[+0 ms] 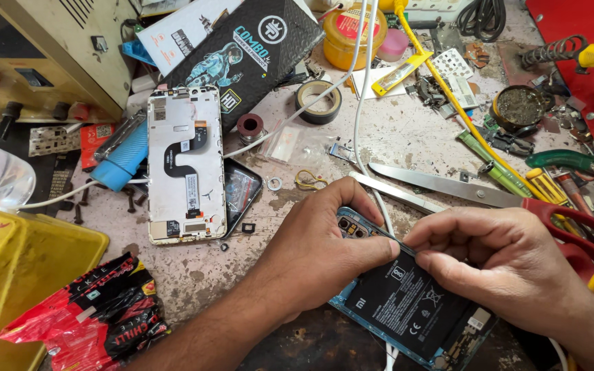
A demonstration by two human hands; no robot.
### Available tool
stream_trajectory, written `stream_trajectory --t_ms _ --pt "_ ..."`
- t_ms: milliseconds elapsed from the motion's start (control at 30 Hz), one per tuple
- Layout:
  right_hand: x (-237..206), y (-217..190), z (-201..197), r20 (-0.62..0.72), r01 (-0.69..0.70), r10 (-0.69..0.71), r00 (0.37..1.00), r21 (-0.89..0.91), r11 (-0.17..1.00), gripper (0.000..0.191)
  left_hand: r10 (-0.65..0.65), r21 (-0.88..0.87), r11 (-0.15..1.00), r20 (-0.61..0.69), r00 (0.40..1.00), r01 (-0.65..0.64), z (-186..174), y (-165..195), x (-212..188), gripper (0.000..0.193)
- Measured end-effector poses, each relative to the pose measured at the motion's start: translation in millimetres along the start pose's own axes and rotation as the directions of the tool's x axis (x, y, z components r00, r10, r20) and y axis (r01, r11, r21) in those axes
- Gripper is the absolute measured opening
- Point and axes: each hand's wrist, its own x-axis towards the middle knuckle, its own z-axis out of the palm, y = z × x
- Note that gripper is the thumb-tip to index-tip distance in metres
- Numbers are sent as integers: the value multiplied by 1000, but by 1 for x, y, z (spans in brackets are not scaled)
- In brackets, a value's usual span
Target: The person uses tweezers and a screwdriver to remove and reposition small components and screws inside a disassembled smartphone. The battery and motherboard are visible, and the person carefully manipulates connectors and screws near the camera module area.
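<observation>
An opened blue phone point(407, 312) lies face down at the front of the bench, its black battery point(407, 302) exposed. My left hand point(317, 251) grips the phone's upper left side, thumb pressed on the battery's top edge. My right hand point(500, 257) has its fingers pinched together at the battery's upper edge, right beside the left thumb. What the fingertips pinch is hidden. A white cable point(359, 124) runs down the bench and under my hands.
A second opened phone frame point(185, 165) lies to the left over a dark screen point(242, 192). Around it are a blue heat tool point(124, 159), tape roll point(319, 102), scissors point(448, 185), screwdrivers point(551, 185), black box point(245, 58), yellow bin point(15, 275), red snack packet point(94, 316) and a power supply point(42, 55).
</observation>
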Motion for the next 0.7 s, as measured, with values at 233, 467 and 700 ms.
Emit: stream_trajectory --t_ms 233,467,700 --pt "0 -2 3 2 -24 24 1000 57 998 28 53 -3 999 -11 999 -53 -1 2 0 26" --pt "1 -5 4 -26 -54 54 998 -7 999 28 -77 -75 994 30 997 79 -2 5 -2 20" --pt "5 -15 11 7 62 -62 998 -40 997 32 -71 -114 991 42 997 75 -2 5 -1 21"
